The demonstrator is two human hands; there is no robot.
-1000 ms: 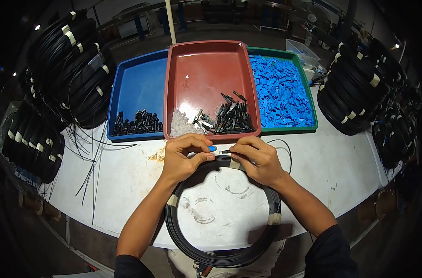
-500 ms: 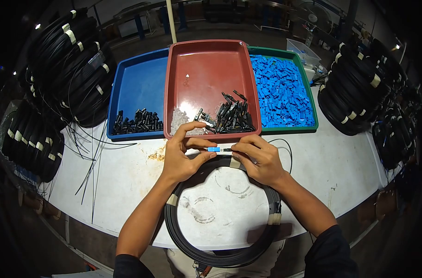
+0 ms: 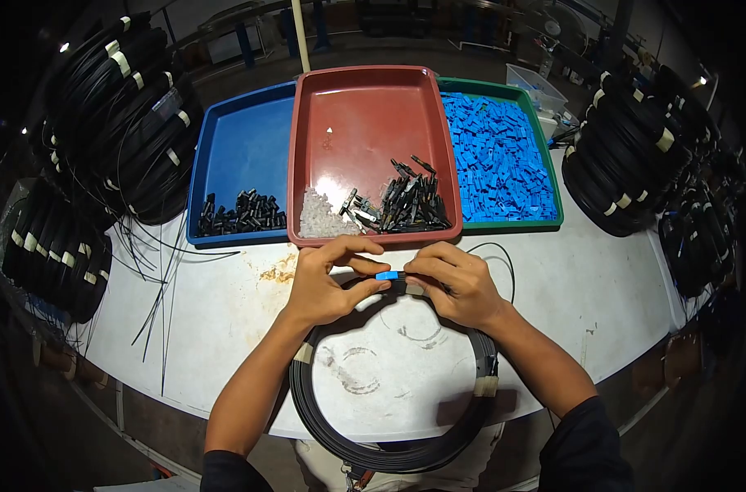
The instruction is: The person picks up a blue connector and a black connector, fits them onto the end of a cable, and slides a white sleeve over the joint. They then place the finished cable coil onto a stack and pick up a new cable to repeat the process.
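Observation:
My left hand pinches a small blue connector housing between thumb and fingertips. Facing it, my right hand grips the black cable end, and the two pieces meet end to end. The fingers of my right hand hide most of the cable end. Below both hands lies a coil of black cable, bound with pale tape. A loose loop of cable curves out past my right hand.
Behind my hands stand a blue tray with black parts, a red tray with clear and black parts, and a green tray full of blue housings. Stacked cable coils rise at left, more coils at right.
The blue housing and the black cable end have come closer together, and the gap between them is gone. My left index finger has come down, and both pieces sit slightly lower.

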